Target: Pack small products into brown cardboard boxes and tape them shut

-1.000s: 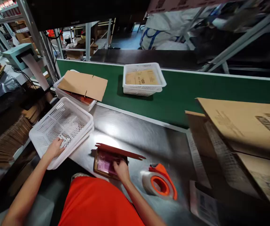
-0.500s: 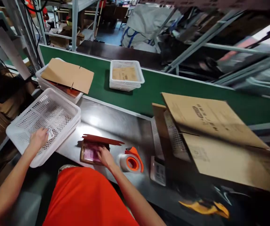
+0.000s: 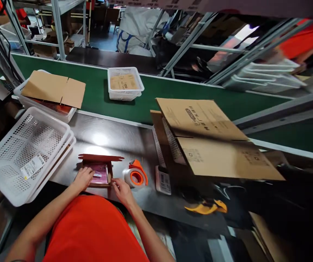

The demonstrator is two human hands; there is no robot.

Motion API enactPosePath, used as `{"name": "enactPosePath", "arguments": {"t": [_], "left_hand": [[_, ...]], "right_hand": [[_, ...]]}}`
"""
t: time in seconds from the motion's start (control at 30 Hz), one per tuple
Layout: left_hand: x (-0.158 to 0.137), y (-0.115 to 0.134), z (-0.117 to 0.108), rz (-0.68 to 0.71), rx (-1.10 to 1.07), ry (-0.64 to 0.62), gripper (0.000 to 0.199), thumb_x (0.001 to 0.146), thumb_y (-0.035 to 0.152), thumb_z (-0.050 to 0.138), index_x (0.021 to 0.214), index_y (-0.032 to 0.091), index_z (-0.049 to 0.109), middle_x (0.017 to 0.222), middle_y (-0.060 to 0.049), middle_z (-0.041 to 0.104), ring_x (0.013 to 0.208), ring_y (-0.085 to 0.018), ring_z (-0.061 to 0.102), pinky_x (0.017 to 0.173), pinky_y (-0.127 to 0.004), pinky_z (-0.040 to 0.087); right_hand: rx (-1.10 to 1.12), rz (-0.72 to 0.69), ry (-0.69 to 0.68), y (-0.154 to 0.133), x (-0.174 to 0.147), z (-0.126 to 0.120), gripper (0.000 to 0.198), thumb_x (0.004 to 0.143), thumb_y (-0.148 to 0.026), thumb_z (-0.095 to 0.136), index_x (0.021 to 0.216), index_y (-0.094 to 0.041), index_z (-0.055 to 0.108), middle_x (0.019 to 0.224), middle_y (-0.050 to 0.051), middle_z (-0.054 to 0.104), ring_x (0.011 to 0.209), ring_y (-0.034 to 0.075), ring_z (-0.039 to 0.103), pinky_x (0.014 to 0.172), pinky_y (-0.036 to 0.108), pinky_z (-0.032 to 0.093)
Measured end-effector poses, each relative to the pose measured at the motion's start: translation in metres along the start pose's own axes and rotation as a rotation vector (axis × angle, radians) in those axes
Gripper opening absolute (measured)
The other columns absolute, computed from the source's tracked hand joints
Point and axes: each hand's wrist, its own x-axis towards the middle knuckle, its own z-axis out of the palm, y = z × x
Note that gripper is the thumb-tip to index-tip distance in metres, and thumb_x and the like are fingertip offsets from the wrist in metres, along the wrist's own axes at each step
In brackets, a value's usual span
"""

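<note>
A small cardboard box (image 3: 109, 170) stands on the metal table in front of me, its lid (image 3: 101, 157) raised at the back. Inside lies a flat packet in pink-purple wrapping (image 3: 100, 171), with a small white patch on it. My left hand (image 3: 83, 179) is closed over the box's left side, fingertips reaching over the packet. With bent fingers, my right hand (image 3: 122, 190) pinches the front right corner of the box. Just right of it rests a tape dispenser (image 3: 136, 176) with clear tape and an orange frame.
Stacked white baskets (image 3: 27, 145) stand at left, a printed label (image 3: 33, 166) in the top one. On the green conveyor belt (image 3: 93, 100) are a basket (image 3: 125, 95) and a cardboard-covered one. At right are a large open carton (image 3: 208, 156), a phone-like object (image 3: 163, 181) and a yellow-handled tool (image 3: 207, 207).
My left hand has left the white basket and come to the box's left side. My right hand has moved from inside the box to its right corner. The view has shifted right.
</note>
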Motion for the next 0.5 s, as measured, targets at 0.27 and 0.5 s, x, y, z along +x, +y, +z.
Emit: {"name": "enactPosePath", "arguments": {"t": [0.27,0.5], "left_hand": [[-0.003,-0.01,0.011,-0.012,0.074,-0.023,0.036,0.106,0.025,0.048,0.134,0.024,0.071,0.126,-0.015,0.071,0.119,-0.031,0.063,0.105,-0.048,0.046],[0.047,-0.001,0.006,-0.05,0.119,-0.014,0.034,0.102,0.015,0.047,0.116,0.018,0.078,0.115,-0.017,0.075,0.108,-0.03,0.07,0.099,-0.045,0.052]], "right_hand": [[0.073,0.065,-0.04,-0.008,-0.013,0.019,0.036,0.099,-0.025,0.046,0.113,-0.019,0.078,0.109,0.011,0.08,0.104,0.026,0.074,0.095,0.038,0.057],[0.02,0.009,-0.131,-0.01,-0.005,0.021,0.03,0.096,-0.017,0.052,0.11,-0.02,0.078,0.109,0.011,0.077,0.105,0.025,0.073,0.097,0.034,0.054]]}}
